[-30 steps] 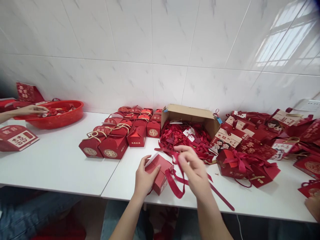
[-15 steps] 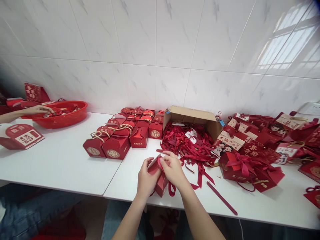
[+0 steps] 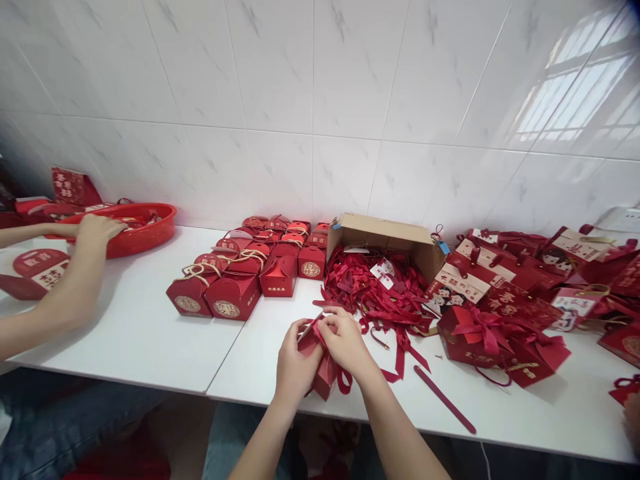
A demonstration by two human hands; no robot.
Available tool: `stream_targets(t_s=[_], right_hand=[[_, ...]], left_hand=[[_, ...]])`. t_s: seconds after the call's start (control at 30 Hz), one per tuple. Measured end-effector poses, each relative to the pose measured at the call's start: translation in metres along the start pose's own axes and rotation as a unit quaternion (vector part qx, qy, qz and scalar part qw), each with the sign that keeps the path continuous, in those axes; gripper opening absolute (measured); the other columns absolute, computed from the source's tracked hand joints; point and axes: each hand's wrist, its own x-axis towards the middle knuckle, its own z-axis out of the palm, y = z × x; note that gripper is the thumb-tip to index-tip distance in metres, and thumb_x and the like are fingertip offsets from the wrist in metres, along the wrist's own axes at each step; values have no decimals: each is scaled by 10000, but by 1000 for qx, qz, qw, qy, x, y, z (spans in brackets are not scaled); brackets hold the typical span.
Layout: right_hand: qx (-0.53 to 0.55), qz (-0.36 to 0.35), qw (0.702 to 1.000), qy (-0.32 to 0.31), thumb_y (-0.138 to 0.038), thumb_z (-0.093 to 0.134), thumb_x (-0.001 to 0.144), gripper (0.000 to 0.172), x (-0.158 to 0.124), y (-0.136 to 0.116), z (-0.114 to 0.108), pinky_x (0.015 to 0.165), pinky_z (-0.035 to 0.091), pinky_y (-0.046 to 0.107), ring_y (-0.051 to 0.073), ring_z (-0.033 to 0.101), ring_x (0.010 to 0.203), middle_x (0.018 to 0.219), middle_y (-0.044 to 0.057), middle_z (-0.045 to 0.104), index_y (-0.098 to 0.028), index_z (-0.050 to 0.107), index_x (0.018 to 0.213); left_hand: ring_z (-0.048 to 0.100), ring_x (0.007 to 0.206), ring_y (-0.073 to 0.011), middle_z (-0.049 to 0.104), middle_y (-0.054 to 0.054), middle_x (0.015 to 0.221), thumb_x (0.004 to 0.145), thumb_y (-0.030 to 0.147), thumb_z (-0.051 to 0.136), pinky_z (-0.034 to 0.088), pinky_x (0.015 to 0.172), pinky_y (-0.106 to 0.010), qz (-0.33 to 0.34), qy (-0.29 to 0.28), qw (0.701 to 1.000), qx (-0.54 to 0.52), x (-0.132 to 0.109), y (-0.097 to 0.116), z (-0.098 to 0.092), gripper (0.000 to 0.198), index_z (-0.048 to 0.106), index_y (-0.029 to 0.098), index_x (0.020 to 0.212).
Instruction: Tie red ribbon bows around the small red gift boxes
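Note:
A small red gift box (image 3: pixel 326 379) stands at the front edge of the table between my hands. My left hand (image 3: pixel 296 360) wraps round its left side and upper flap. With fingertips pinched at the top of the box, my right hand (image 3: pixel 345 339) grips a piece of red ribbon; the fingers partly hide it. A loop of dark red ribbon (image 3: pixel 344 381) hangs down beside the box on the right. Just beyond my hands, a heap of red ribbons (image 3: pixel 370 283) spills from a tipped cardboard box (image 3: pixel 385 227).
Red boxes tied with cord (image 3: pixel 233 290) stand in rows left of centre. Decorated red gift boxes (image 3: pixel 500 273) crowd the right. A red strap (image 3: pixel 445 400) lies near the front edge. At far left, a co-worker's hands (image 3: pixel 100 230) are at a red basin (image 3: pixel 150 230).
A co-worker's second arm has come in from the left, reaching over the basin. My hands stay at the box with only slight finger movement. Something skin-toned now shows at the right edge.

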Motion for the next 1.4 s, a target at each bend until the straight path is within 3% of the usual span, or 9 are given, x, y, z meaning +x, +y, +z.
stream_targets(t_s=[0.17, 0.4, 0.67, 0.77, 0.87, 1.0, 1.13, 1.27, 1.4], right_hand=[[-4, -7, 1000, -7, -276, 468, 841, 240, -1, 0, -1, 949, 311, 419, 244, 496, 1107, 1137, 77, 589, -196, 676, 751], [-7, -51, 998, -27, -297, 488, 849, 218, -3, 1, -5, 961, 286, 434, 232, 506, 1093, 1113, 65, 603, -212, 662, 749], [85, -75, 993, 15, -340, 516, 842, 204, -3, 9, -10, 941, 347, 394, 226, 518, 1094, 1142, 79, 580, -206, 645, 759], [153, -75, 981, 94, -371, 484, 861, 224, -7, 23, -14, 893, 391, 363, 219, 525, 1073, 1136, 94, 576, -202, 629, 834], [191, -55, 964, 179, -391, 486, 861, 239, -19, 40, -22, 885, 395, 361, 228, 506, 1089, 1137, 101, 566, -194, 621, 864], [234, -5, 942, 241, -422, 550, 825, 237, -47, 61, -36, 781, 424, 314, 188, 549, 876, 902, 57, 602, -192, 603, 840], [298, 84, 938, 157, -496, 592, 776, 341, -76, 76, -40, 553, 382, 246, 117, 469, 563, 591, -4, 523, -168, 593, 680], [393, 177, 901, 52, -529, 607, 757, 386, -98, 87, -22, 421, 275, 197, 60, 401, 447, 573, -21, 497, -144, 626, 741], [472, 227, 850, 54, -531, 644, 729, 401, -112, 91, 2, 362, 212, 165, 28, 369, 405, 619, -27, 508, -142, 628, 826]], left_hand=[[531, 1073, -242, 590, -85, 1099, 766, 308, 576, 393, 931, -351, 52, -19, 996, -75, -6, -7, -5, 316, 564, 199, 1062], [520, 721, -147, 569, -1, 776, 834, 465, 458, 413, 684, -243, -73, -61, 969, -227, 12, 1, -13, 298, 544, 189, 760], [360, 500, -83, 414, 61, 569, 733, 445, 596, 293, 493, -191, -118, -134, 962, -206, 22, -2, -16, 309, 451, 185, 651], [399, 512, -105, 428, 51, 570, 760, 455, 534, 312, 513, -211, -94, -123, 982, -111, 19, -16, -18, 304, 427, 196, 642], [470, 595, -149, 495, 14, 608, 785, 375, 488, 332, 583, -247, -7, -85, 987, 137, 15, -31, -26, 244, 454, 196, 623], [544, 765, -239, 612, -62, 760, 800, 337, 465, 320, 654, -313, 34, 0, 896, 443, 14, -47, -48, 227, 567, 195, 656], [563, 814, -274, 636, -81, 822, 803, 368, 465, 329, 668, -339, -22, 54, 861, 504, 17, -51, -74, 230, 611, 199, 745], [552, 703, -224, 606, -47, 700, 798, 454, 473, 361, 626, -296, -51, 76, 916, 391, 8, -36, -84, 301, 604, 189, 739], [492, 541, -167, 521, 3, 520, 821, 551, 406, 378, 554, -257, -73, -76, 982, 154, -15, -19, -70, 461, 625, 186, 644]])
